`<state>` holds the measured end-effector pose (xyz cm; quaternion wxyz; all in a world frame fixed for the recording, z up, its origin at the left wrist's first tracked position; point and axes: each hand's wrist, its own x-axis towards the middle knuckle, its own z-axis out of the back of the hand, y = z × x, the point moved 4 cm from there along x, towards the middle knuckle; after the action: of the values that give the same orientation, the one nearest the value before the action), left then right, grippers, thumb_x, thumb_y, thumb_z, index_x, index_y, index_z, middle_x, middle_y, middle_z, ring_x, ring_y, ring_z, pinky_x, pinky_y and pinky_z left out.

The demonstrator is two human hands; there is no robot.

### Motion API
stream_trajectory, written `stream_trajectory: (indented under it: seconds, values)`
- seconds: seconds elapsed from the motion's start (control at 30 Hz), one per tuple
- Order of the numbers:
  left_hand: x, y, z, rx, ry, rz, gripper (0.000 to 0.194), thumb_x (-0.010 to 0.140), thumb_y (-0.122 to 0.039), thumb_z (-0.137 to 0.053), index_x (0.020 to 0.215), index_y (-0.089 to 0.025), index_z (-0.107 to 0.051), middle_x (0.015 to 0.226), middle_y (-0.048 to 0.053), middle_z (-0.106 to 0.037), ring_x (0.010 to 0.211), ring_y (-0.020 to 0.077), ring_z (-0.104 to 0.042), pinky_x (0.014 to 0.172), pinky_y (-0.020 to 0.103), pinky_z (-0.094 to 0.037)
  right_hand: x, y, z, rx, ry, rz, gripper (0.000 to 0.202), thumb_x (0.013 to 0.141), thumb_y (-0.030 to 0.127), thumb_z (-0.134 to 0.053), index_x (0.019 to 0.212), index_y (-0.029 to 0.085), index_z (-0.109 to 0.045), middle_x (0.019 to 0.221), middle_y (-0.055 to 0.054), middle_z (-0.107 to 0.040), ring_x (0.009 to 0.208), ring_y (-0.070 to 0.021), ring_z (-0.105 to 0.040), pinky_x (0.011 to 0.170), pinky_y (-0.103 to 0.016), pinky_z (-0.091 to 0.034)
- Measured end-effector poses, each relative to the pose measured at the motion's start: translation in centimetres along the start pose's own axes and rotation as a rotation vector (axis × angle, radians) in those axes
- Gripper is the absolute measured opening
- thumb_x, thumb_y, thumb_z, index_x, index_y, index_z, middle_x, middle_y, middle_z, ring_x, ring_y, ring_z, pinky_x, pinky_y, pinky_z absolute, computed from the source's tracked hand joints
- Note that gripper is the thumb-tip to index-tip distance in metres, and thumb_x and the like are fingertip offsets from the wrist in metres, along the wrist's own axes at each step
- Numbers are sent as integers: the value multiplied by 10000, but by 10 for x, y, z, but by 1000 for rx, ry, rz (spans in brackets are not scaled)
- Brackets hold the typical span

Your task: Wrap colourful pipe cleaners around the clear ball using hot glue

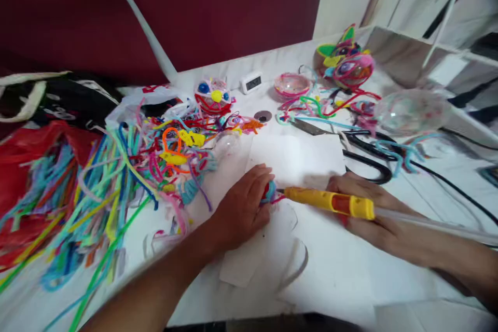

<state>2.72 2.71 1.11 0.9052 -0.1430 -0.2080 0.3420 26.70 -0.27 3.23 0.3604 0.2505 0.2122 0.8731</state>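
A pale bench (pixel 206 301) carries everything here. Across its left side spreads a big heap of pipe cleaners (pixel 112 181) in many colours, seemingly set off to that side so the middle stays workable. In the middle lies white paper (pixel 295 153), which probably guards the surface from glue. Black-handled scissors (pixel 360 139) rest near its far right corner, likely parked within reach of the right hand (pixel 361 207).

That hand has its fingers curled about a yellow glue gun (pixel 315 198), whose body hides part of the grip, so I can't tell whether they squeeze a trigger. The gun's long axis runs roughly left to right, its rear a little nearer the wearer; the nozzle points left, and a clear glue stick (pixel 408 216) trails from the back.

The left hand (pixel 245 205) keeps its fingers close together, pinching a small red-and-blue craft piece (pixel 269 192) over the paper, apparently to steady it against the nozzle. The tip is at its edge or just beside it; contact can't be made out. Mostly covered, the piece shows no clear long axis.
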Motion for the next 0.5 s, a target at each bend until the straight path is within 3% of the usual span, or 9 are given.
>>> stream_trajectory:
  seconds: [0.17, 0.5]
  values:
    - [-2, -3, 1, -6, 14, 21, 546, 877, -137, -494, 1408, -96, -374, 1457, 215, -465, 1428, 314, -398, 1187, 529, -383, 5, 5, 1, 71, 67, -13, 158, 1007, 286, -391, 909, 227, -500, 890, -26, -575, 778, -205, -549, 723, -413, -459]
    - [-2, -2, 4, -10, 17, 16, 521, 890, -148, -497, 1395, -115, -372, 1447, 214, -474, 1428, 316, -399, 1181, 540, -390, 10, 13, 2, 48, 115, -16, 131, 986, 243, -412, 896, 233, -508, 857, -12, -598, 768, -197, -595, 758, -408, -465]
